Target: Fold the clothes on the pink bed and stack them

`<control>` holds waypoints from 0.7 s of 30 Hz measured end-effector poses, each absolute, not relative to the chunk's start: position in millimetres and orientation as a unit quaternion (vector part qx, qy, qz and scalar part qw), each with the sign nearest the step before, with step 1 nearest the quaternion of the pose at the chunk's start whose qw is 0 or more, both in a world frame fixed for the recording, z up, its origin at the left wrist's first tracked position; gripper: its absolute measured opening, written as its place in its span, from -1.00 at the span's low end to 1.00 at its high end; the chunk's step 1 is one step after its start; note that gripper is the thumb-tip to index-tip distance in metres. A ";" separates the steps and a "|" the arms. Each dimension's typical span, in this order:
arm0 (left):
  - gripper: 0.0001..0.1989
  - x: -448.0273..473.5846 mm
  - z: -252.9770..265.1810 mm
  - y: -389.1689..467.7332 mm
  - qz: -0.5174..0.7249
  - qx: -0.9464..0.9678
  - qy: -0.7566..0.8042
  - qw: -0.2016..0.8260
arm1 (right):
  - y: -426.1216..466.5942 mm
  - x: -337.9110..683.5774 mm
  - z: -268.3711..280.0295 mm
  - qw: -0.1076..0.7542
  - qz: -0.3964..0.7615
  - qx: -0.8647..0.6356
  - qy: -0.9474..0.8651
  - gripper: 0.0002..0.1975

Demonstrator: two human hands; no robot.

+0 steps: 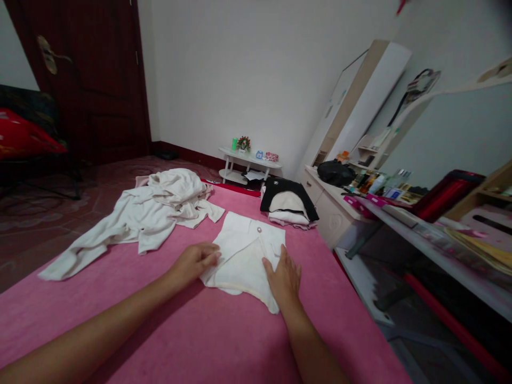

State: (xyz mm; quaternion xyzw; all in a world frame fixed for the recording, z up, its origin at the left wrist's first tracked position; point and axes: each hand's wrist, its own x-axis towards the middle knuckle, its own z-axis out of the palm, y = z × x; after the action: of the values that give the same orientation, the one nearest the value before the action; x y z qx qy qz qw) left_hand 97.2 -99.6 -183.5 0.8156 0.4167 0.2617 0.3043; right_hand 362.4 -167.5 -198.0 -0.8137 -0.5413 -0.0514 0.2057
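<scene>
A white pair of shorts, with a round button at the waistband, lies folded on the pink bed cover. My left hand is at its left edge, thumb and fingers closed on the fabric. On the right edge rests my right hand, open, its thumb on the cloth and its fingers spread along the side. The lower edge of the shorts is uneven, with a layer showing underneath.
A loose heap of white clothes lies to the left. Behind on the right sits a folded stack topped by a black garment. A dresser with bottles borders the bed's right side; a small white table stands beyond its far end.
</scene>
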 end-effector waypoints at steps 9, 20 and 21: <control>-0.41 114.9 -200.2 -83.5 0.245 0.806 0.494 0.214 | -152.3 385.0 -198.0 0.389 -0.095 -0.739 -0.541 -0.38; -0.62 124.5 -207.7 -83.9 0.328 0.777 0.480 0.241 | -26.3 407.5 -139.7 0.204 0.188 -0.683 -0.676 -0.37; -0.63 124.3 -207.7 -83.1 0.332 0.776 0.479 0.242 | -21.5 406.5 -135.9 0.175 0.221 -0.672 -0.685 -0.43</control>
State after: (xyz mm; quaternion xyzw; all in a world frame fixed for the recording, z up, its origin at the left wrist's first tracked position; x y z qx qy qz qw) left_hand 124.3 -83.1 -207.7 0.7760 0.4786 0.3322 0.2418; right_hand 406.5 -21.5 -135.9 -0.6719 -0.6851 0.2206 0.1748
